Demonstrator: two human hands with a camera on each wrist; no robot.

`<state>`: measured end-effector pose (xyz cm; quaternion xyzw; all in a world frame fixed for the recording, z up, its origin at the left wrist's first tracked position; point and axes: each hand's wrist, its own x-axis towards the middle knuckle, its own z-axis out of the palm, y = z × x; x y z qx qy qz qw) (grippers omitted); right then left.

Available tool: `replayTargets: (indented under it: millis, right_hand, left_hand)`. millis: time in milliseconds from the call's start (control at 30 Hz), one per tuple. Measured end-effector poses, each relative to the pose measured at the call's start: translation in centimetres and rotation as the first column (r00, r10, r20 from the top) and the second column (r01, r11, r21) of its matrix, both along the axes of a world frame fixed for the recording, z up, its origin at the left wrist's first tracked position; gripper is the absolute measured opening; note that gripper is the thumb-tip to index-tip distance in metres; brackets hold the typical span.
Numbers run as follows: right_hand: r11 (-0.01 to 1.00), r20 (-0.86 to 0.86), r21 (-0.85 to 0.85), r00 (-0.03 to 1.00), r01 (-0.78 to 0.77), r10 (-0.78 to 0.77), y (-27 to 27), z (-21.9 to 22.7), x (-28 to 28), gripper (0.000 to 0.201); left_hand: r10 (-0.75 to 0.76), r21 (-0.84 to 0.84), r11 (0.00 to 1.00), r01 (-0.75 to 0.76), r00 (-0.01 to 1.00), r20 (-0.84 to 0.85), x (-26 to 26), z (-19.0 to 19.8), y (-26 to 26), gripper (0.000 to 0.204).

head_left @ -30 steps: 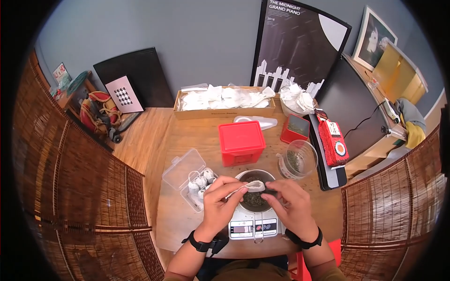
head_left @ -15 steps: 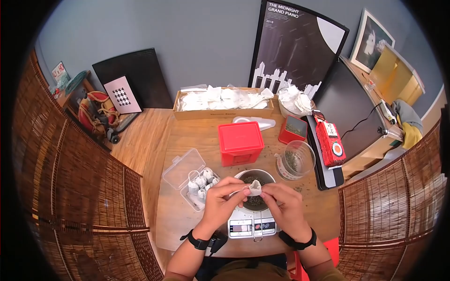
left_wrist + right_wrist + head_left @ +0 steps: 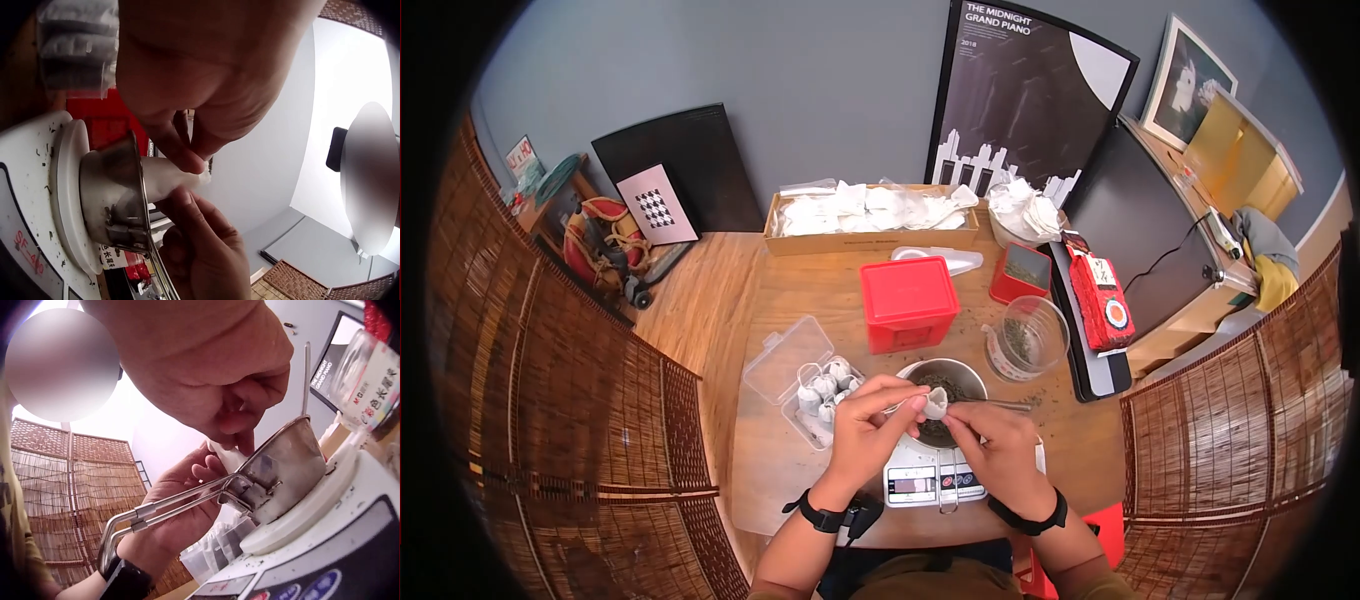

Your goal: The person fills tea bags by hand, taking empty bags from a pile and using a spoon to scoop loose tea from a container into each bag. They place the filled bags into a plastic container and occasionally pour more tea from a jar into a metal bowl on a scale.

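Note:
A small white tea bag is held over a metal pot of dried leaves, its mouth spread open. My left hand pinches one side of the bag between thumb and fingers. From the other side, my right hand pinches its edge with thumb and forefinger. In the left wrist view the bag overlaps the pot's rim. The pot, with a folding wire handle, stands on a white kitchen scale. A thin metal handle sticks out of the pot to the right.
Left of the pot, a clear plastic box contains several filled white bags. Behind stand a red lidded container, a clear tub and an open red tin. A cardboard box of white bags lines the back.
The bag has turned from lying flat to having its mouth spread open, and both hands have shifted slightly left. The thin metal handle now shows beside my right hand.

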<state>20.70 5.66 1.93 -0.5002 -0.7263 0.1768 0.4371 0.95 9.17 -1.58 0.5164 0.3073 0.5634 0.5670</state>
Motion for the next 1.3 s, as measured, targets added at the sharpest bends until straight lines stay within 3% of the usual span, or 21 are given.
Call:
replayTargets:
  millis: [100,167,200,233,300,367,433,467,500,567,600,667,767,967,1133,1300]
  right_hand:
    - [0.998,0.010,0.064,1.000,-0.020,0.020,-0.4,0.2,0.1,0.019]
    - [0.982,-0.037,-0.015,0.981,0.189,-0.189,-1.5,1.6,0.4,0.023]
    - [0.965,-0.078,0.063,0.965,0.255,-0.250,-1.6,1.2,0.9,0.028]
    - [0.964,-0.078,0.060,0.964,0.260,-0.255,-1.7,0.9,1.7,0.028]
    - [0.905,-0.141,0.094,0.905,0.415,-0.400,-1.7,0.0,3.7,0.032]
    - [0.904,-0.148,0.059,0.900,0.423,-0.411,-1.7,-1.1,5.4,0.040]
    - [0.900,-0.315,-0.292,0.856,0.324,-0.410,-1.8,-1.7,6.1,0.044]
    - [0.924,-0.371,-0.307,0.866,0.227,-0.336,-1.7,-2.9,6.5,0.046]
    - [0.923,-0.371,-0.309,0.865,0.229,-0.338,-1.6,-3.1,6.4,0.046]
    - [0.854,-0.564,-0.521,0.753,-0.006,-0.340,-1.3,-3.2,5.9,0.036]
    - [0.854,-0.566,-0.521,0.751,-0.006,-0.340,-1.2,-3.2,5.9,0.036]
    - [0.783,-0.644,-0.609,0.656,-0.127,-0.394,-1.2,-3.2,5.8,0.023]
    - [0.848,-0.701,-0.522,0.609,-0.087,-0.369,-1.2,-3.5,5.3,0.018]
    - [0.883,-0.703,-0.468,0.595,0.024,-0.389,-1.4,-3.4,5.3,0.021]
    - [0.902,-0.721,-0.428,0.580,0.055,-0.378,-1.4,-3.5,5.4,0.021]
    - [0.899,-0.756,-0.436,0.530,0.032,-0.385,-1.3,-3.8,6.0,0.018]
  left_hand:
    - [0.025,-0.044,0.999,-0.029,0.997,-0.074,-0.1,0.4,-0.1,0.017]
    - [0.114,-0.055,0.992,-0.116,0.992,-0.053,-0.2,0.3,-0.1,0.013]
    - [0.144,-0.039,0.989,-0.145,0.989,-0.032,-0.2,0.3,0.0,0.011]
    - [0.139,-0.042,0.989,-0.141,0.990,-0.034,-0.2,0.0,0.0,0.011]
    - [0.215,-0.009,0.977,-0.215,0.975,0.052,-0.4,-0.6,0.2,0.010]
    - [0.220,0.003,0.975,-0.221,0.973,0.075,-0.4,-0.6,0.2,0.008]
    - [0.241,0.020,0.970,-0.244,0.965,0.102,-0.3,-0.8,0.2,0.009]
    - [0.240,0.019,0.970,-0.243,0.966,0.101,-0.3,-0.8,0.1,0.009]
    - [0.242,0.021,0.969,-0.246,0.963,0.118,-0.3,-0.7,0.1,0.008]
    - [0.244,0.023,0.968,-0.249,0.961,0.133,-0.3,-0.7,0.1,0.008]
    - [0.235,0.034,0.970,-0.241,0.963,0.134,-0.4,-0.8,0.1,0.008]
    - [0.226,0.046,0.971,-0.234,0.965,0.132,-0.5,-1.0,0.2,0.008]
    - [0.202,0.084,0.973,-0.214,0.970,0.134,-0.5,-1.2,0.2,0.006]
    - [0.165,0.187,0.972,-0.144,0.981,-0.101,-0.4,-0.7,0.1,0.006]
    - [0.236,0.327,0.933,-0.148,0.940,-0.247,0.1,-1.1,0.4,0.009]
    - [0.240,0.277,0.949,-0.153,0.918,-0.315,0.2,-0.9,0.3,0.012]
